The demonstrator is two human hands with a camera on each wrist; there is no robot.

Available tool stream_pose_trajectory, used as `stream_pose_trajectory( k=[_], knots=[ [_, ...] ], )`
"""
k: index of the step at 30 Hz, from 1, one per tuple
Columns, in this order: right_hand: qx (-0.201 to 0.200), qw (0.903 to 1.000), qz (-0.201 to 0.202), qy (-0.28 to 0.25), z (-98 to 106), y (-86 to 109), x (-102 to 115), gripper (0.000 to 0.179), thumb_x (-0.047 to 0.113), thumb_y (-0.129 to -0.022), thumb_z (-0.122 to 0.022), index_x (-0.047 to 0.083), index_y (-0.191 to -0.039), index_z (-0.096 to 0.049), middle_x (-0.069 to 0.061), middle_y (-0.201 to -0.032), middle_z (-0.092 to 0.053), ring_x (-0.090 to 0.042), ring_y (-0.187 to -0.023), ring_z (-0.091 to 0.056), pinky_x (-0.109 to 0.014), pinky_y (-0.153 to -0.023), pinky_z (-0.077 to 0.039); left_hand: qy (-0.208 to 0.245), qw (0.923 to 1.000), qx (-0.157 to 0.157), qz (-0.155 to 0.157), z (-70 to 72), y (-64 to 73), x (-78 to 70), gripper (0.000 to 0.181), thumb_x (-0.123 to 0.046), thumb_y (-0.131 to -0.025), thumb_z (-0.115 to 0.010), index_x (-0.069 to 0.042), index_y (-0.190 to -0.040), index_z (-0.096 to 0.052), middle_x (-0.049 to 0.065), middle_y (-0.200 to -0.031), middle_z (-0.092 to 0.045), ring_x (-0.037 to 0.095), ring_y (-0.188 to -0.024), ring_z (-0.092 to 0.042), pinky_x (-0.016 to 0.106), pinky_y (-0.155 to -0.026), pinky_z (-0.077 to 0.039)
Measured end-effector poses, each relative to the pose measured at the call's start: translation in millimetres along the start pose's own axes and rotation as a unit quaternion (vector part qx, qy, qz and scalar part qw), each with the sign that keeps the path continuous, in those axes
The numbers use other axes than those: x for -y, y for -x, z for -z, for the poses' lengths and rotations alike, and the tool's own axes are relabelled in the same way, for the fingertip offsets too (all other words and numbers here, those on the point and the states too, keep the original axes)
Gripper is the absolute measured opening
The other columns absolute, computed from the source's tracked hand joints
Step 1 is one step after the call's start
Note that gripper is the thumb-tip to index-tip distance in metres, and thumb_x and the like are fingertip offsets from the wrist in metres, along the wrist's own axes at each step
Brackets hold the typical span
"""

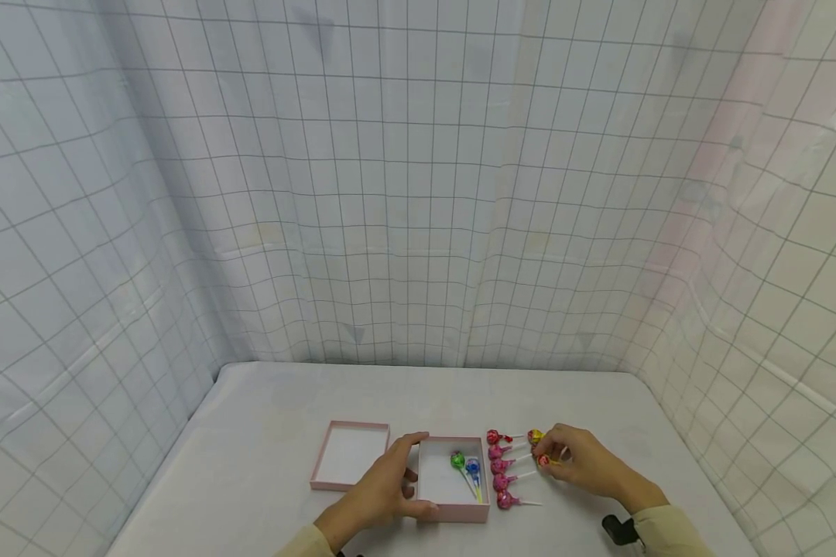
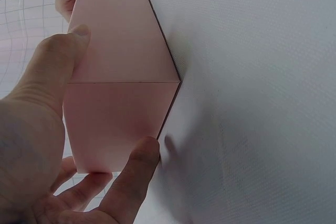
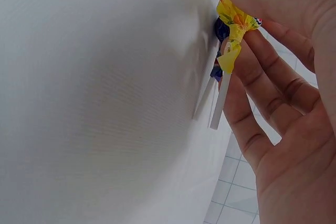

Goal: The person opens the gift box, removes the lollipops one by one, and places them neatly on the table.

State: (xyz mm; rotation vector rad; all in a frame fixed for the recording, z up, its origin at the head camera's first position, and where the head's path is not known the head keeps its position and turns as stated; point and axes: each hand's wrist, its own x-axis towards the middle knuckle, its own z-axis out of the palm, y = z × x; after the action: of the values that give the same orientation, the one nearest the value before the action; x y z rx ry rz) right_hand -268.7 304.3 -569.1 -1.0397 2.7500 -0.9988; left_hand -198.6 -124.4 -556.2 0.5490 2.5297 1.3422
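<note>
My left hand point(image 1: 383, 483) grips an open pink box point(image 1: 453, 513) with a white inside, the thumb on its front wall and the other fingers along its left side. A green-wrapped lollipop point(image 1: 457, 460) and a blue-wrapped lollipop point(image 1: 472, 466) lie inside the box at its right. To the right of the box, my right hand point(image 1: 581, 463) pinches a yellow-wrapped lollipop point(image 3: 231, 17) by its head between thumb and fingers, white stick hanging free. Close behind it in the right wrist view is a dark blue-wrapped lollipop point(image 3: 222, 28).
A column of several pink and red lollipops point(image 1: 500, 466) lies along the box's right side, sticks to the right. Another yellow-and-red lollipop point(image 1: 535, 436) lies beyond my right fingers. The shallow pink lid point(image 1: 331, 486) rests inside-up at left. A white cloth point(image 1: 265, 433) covers the table.
</note>
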Motion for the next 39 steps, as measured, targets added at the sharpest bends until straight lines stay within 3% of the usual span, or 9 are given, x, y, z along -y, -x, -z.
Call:
stream_pose_trajectory(
  k=[15, 22, 26, 31, 39],
  knots=[
    [-0.015, 0.9992, 0.030, 0.023, 1.6, 3.4, 1.1, 0.025, 0.008, -0.097, -0.096, 0.018, -0.114, -0.080, 0.005, -0.109, -0.076, -0.008, -0.095, -0.069, -0.028, -0.080, -0.061, -0.006, 0.9999, 0.000, 0.009, -0.2, -0.9, -3.7, 0.116, -0.024, -0.087, -0.107, -0.012, -0.178, -0.037, 0.018, -0.153, -0.062, 0.019, -0.108, -0.067, 0.027, -0.084, -0.059],
    [-0.018, 0.9990, 0.023, 0.035, 4.0, 3.7, 1.7, 0.023, 0.010, -0.098, -0.095, 0.020, -0.113, -0.081, 0.008, -0.109, -0.075, -0.005, -0.096, -0.068, -0.028, -0.081, -0.062, -0.009, 0.9999, 0.000, 0.004, 0.6, -1.0, -3.2, 0.116, -0.027, -0.087, -0.107, -0.012, -0.178, -0.037, 0.017, -0.149, -0.064, 0.020, -0.108, -0.067, 0.027, -0.084, -0.058],
    [-0.032, 0.9978, 0.038, 0.044, 4.9, 3.5, 2.6, 0.024, 0.008, -0.099, -0.093, 0.021, -0.114, -0.081, 0.008, -0.110, -0.076, -0.002, -0.096, -0.068, -0.028, -0.081, -0.062, -0.014, 0.9999, 0.000, 0.003, 1.0, -0.8, -3.3, 0.116, -0.028, -0.087, -0.107, -0.012, -0.178, -0.037, 0.016, -0.146, -0.065, 0.020, -0.108, -0.067, 0.027, -0.084, -0.058],
    [-0.044, 0.9958, 0.067, 0.044, 4.3, -1.1, 11.2, 0.022, 0.004, -0.099, -0.091, 0.017, -0.114, -0.081, 0.004, -0.111, -0.078, -0.003, -0.096, -0.070, -0.029, -0.082, -0.063, -0.012, 0.9999, 0.000, 0.007, 0.8, -0.8, -3.6, 0.116, -0.027, -0.087, -0.107, -0.012, -0.178, -0.037, 0.015, -0.144, -0.066, 0.020, -0.107, -0.066, 0.027, -0.083, -0.058],
    [-0.019, 0.9963, 0.079, 0.029, -1.7, -12.8, 38.8, 0.018, 0.007, -0.104, -0.087, 0.010, -0.121, -0.080, -0.004, -0.112, -0.078, 0.000, -0.096, -0.067, -0.032, -0.083, -0.067, -0.020, 0.9998, -0.001, 0.008, -0.2, -0.6, -1.4, 0.116, -0.027, -0.087, -0.107, -0.012, -0.178, -0.037, 0.014, -0.142, -0.065, 0.019, -0.107, -0.066, 0.027, -0.083, -0.057]
  ],
)
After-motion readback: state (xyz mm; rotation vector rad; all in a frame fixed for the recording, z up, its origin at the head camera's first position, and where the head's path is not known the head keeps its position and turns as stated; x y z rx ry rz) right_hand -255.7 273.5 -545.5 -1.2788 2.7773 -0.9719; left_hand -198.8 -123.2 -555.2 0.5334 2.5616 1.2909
